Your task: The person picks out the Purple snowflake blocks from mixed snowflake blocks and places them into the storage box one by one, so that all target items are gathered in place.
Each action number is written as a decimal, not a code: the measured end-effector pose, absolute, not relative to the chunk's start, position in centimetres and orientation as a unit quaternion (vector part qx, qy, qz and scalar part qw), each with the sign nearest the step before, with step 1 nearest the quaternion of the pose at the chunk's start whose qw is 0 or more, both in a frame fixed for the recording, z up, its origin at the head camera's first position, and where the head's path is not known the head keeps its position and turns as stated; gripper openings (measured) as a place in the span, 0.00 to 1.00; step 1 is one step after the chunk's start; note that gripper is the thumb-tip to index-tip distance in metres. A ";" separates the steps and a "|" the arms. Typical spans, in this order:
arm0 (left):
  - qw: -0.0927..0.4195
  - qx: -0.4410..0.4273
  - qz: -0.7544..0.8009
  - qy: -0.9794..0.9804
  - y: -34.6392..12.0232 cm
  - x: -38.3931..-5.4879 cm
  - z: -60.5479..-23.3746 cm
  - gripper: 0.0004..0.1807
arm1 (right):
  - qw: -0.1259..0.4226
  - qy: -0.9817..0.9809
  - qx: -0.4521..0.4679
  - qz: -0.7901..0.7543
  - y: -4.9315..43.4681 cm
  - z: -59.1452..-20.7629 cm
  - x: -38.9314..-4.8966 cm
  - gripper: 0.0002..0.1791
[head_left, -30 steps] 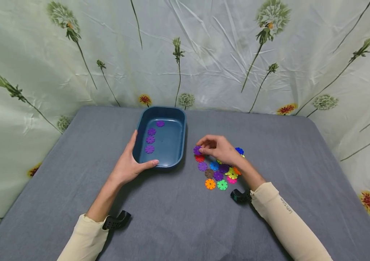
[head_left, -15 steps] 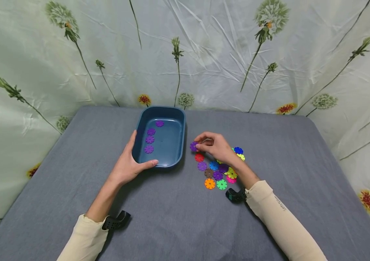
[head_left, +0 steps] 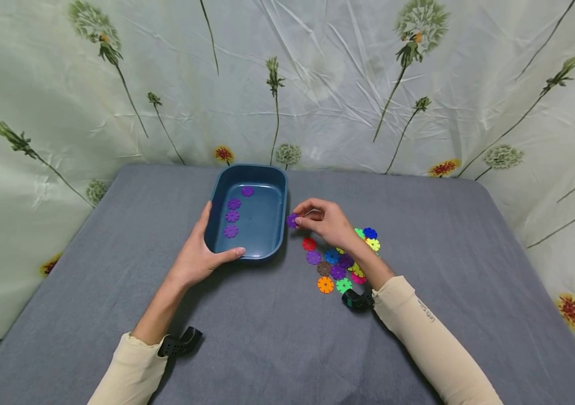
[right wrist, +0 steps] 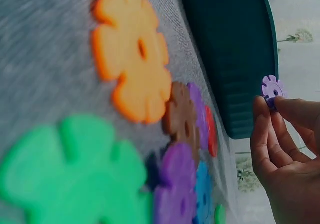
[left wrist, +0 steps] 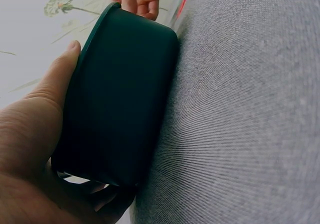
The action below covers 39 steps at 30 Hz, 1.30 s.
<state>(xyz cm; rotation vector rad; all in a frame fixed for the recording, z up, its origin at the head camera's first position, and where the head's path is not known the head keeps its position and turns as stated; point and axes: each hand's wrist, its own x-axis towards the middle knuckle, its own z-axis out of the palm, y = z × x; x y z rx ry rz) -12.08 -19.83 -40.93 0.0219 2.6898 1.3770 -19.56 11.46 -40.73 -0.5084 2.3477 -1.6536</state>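
Observation:
A blue plastic basin [head_left: 269, 247] stands on the table, with several purple notched discs [head_left: 231, 231] lying inside along its left side. My left hand [head_left: 197, 260] grips its near left corner, thumb over the front rim and fingers along the left wall. Between thumb and fingertips, my right hand [head_left: 329, 222] pinches one purple notched disc [right wrist: 272, 86], held up just outside the basin's right rim. Below that hand, loose discs of many colours are spread on the cloth, including an orange disc [head_left: 325, 285], a green disc [head_left: 344, 286] and a red disc [head_left: 309, 244].
A grey cloth [head_left: 267, 349] covers the table. Behind it hangs a pale curtain [head_left: 338, 112] with a dandelion print. The right forearm passes over part of the disc pile and hides some of it.
My right hand has carried the purple disc left and away from me, from the pile toward the basin's right rim. My left hand keeps its grip on the basin.

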 end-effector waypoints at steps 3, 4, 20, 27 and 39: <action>0.059 0.007 0.458 0.887 -19.9 -12.1 -41.0 0.73 | 0.103 0.799 -0.171 -0.567 11.1 -40.5 -19.7 0.09; 0.058 0.008 0.459 0.886 -19.9 -12.1 -41.0 0.73 | 0.099 0.798 -0.171 -0.569 11.1 -40.5 -19.7 0.09; 0.051 0.016 0.465 0.884 -19.6 -12.5 -40.9 0.73 | 0.058 0.791 -0.180 -0.581 10.4 -40.0 -20.0 0.09; 0.052 0.015 0.467 0.883 -19.6 -12.3 -41.1 0.73 | 0.046 0.769 -0.185 -0.610 9.9 -40.1 -19.9 0.10; 0.057 0.007 0.464 0.884 -19.8 -11.9 -41.0 0.73 | 0.048 0.749 -0.190 -0.633 8.9 -39.9 -19.6 0.09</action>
